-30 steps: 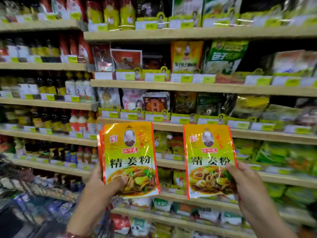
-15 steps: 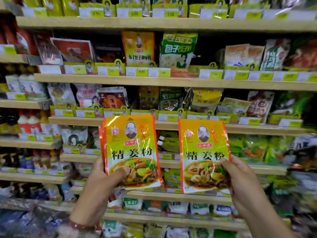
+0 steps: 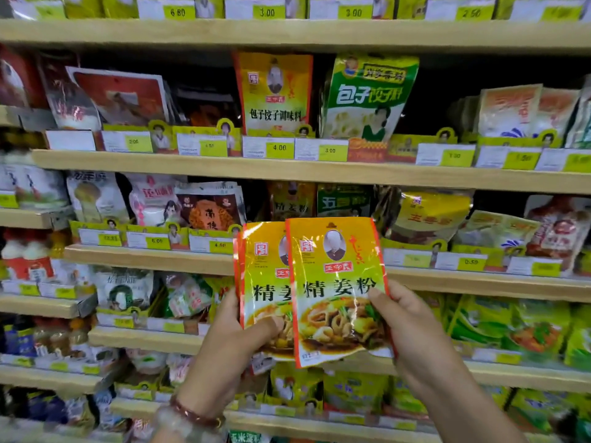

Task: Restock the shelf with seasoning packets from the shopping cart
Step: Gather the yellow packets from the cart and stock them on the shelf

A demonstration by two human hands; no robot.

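left packet (image 3: 262,282) half hidden behind right packet (image 3: 335,289), distant price labels (image 3: 521,161) blurred

Two matching seasoning packets are held upright in front of the shelf (image 3: 287,169), at the level of its middle boards. Each is a flat, glossy yellow pouch with an orange-red border, a small oval portrait near the top, a red logo square, large dark Chinese characters across the middle and a picture of a cooked dish below. The right packet (image 3: 339,289) lies in front, overlapping the right half of the left packet (image 3: 262,282) so that its portrait and last characters are covered. The left packet stands nearly straight; the right one tilts slightly, its lower edge crinkled. The shelf itself is light wood, several tiers, stocked with other pouches behind yellow price tags.
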